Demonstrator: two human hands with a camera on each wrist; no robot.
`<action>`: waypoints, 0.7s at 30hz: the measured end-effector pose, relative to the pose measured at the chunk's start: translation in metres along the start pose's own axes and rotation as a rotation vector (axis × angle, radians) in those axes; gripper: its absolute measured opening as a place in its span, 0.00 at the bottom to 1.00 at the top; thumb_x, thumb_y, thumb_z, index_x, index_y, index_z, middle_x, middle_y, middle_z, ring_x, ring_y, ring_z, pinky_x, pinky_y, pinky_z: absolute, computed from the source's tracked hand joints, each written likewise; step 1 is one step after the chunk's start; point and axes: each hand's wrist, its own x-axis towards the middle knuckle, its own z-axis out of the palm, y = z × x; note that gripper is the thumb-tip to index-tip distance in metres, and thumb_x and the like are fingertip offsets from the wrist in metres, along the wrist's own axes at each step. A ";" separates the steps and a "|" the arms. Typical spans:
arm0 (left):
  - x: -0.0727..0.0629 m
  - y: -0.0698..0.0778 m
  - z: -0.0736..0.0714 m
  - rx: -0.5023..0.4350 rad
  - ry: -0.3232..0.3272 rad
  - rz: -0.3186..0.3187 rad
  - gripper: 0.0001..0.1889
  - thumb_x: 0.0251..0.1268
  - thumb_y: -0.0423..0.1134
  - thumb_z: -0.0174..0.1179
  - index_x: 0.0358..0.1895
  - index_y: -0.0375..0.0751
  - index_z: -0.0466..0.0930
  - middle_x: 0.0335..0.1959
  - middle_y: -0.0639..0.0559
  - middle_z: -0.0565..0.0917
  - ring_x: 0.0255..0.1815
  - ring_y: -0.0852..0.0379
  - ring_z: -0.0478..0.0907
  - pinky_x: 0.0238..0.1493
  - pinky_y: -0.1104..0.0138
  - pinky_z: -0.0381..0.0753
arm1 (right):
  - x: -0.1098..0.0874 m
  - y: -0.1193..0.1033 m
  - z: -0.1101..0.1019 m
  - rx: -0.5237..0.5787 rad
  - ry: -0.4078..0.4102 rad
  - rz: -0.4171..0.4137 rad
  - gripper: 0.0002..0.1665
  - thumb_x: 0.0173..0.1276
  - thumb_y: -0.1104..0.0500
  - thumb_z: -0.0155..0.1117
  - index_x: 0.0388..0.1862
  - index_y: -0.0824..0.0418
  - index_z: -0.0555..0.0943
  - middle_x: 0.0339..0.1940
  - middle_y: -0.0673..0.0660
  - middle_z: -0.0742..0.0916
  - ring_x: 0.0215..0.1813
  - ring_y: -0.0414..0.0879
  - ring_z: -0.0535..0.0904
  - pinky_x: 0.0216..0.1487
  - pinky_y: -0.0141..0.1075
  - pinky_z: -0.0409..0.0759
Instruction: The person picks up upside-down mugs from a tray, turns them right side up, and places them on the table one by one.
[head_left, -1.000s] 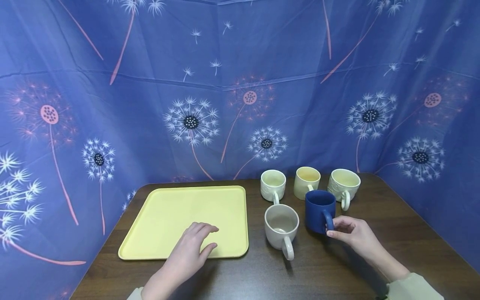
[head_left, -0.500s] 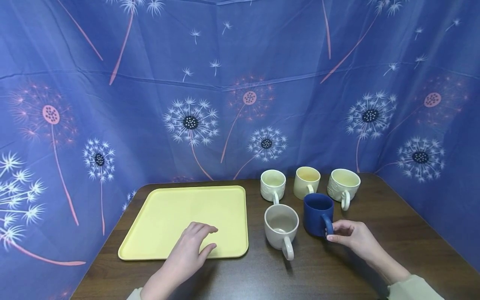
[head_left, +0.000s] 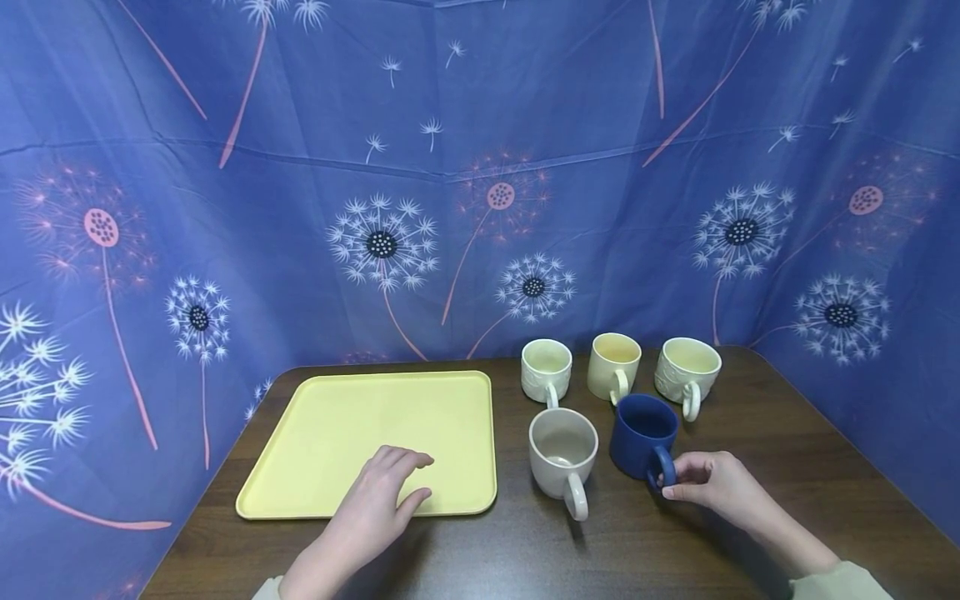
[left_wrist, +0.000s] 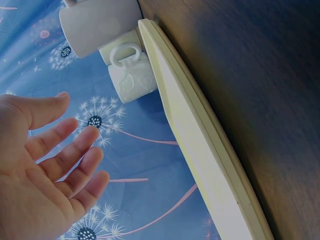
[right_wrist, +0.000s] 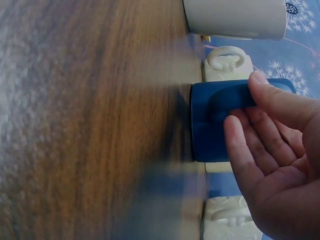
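Observation:
In the head view my right hand (head_left: 716,490) pinches the handle of a dark blue mug (head_left: 641,437) between thumb and fingers. The right wrist view shows the thumb on one side of that handle and the fingertips on the other, with the blue mug (right_wrist: 207,145) upright, its base at the wood surface. Left of it stands a light grey mug (head_left: 558,475), handle toward me. My left hand (head_left: 375,504) hovers over the front edge of a yellow tray (head_left: 300,500), and its fingers are loosely bent around nothing in the left wrist view.
Behind the blue mug, a row holds a pale green mug (head_left: 542,383), a cream mug (head_left: 607,379) and a pale embossed mug (head_left: 678,385). All stand on a dark brown wooden table (head_left: 495,558). A blue dandelion-print cloth (head_left: 450,108) hangs at the back and sides.
The blue mug has slid a little toward me, away from the back row, with my right hand gripping its handle. My left hand has stayed practically still.

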 end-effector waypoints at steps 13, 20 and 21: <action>0.001 0.000 -0.002 0.016 0.028 0.015 0.19 0.46 0.36 0.73 0.45 0.47 0.80 0.40 0.59 0.81 0.46 0.60 0.74 0.46 0.60 0.76 | -0.006 -0.016 -0.018 -0.168 0.022 -0.040 0.10 0.52 0.55 0.74 0.31 0.56 0.84 0.27 0.47 0.87 0.31 0.30 0.79 0.32 0.29 0.74; 0.005 0.003 -0.010 0.024 0.005 0.005 0.18 0.49 0.37 0.71 0.45 0.46 0.79 0.41 0.57 0.81 0.45 0.58 0.74 0.46 0.58 0.76 | -0.010 -0.041 -0.035 -0.357 0.160 -0.093 0.07 0.52 0.55 0.74 0.29 0.51 0.83 0.26 0.40 0.85 0.30 0.27 0.77 0.31 0.29 0.76; 0.005 0.003 -0.012 0.026 0.003 0.002 0.18 0.49 0.37 0.71 0.46 0.47 0.79 0.41 0.57 0.81 0.45 0.57 0.74 0.45 0.58 0.76 | -0.010 -0.046 -0.036 -0.366 0.184 -0.115 0.07 0.52 0.56 0.74 0.29 0.50 0.83 0.26 0.40 0.86 0.30 0.26 0.77 0.31 0.29 0.76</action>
